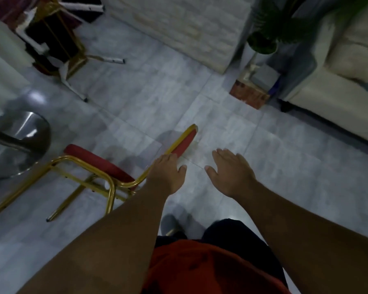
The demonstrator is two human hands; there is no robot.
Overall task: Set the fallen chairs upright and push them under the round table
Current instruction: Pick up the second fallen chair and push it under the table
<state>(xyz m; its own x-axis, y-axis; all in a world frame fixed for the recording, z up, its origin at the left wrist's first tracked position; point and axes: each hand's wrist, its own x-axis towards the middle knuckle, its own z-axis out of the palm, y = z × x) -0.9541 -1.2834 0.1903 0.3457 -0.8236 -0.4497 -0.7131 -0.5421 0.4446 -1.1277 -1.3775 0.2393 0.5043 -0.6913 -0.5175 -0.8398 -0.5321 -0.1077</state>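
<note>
A red-cushioned chair with a gold frame [98,164] lies on its side on the grey tiled floor, its legs pointing to the lower left. Its backrest [185,141] stretches toward the middle of the view. My left hand [166,172] lies on the backrest's gold rail, fingers curled over it and thumb out to the right. Just right of the backrest, my right hand [232,172] hovers over the floor with fingers spread, touching nothing. A second fallen chair [57,39], gold-framed with white-wrapped legs, lies at the upper left. The round table's chrome base [23,141] shows at the left edge.
A cream sofa [331,66] fills the right side, with a potted plant [263,41] and a brick-patterned block [249,94] beside it. A white brick wall corner [179,24] stands at the top centre. Bare tiled floor lies between the two chairs.
</note>
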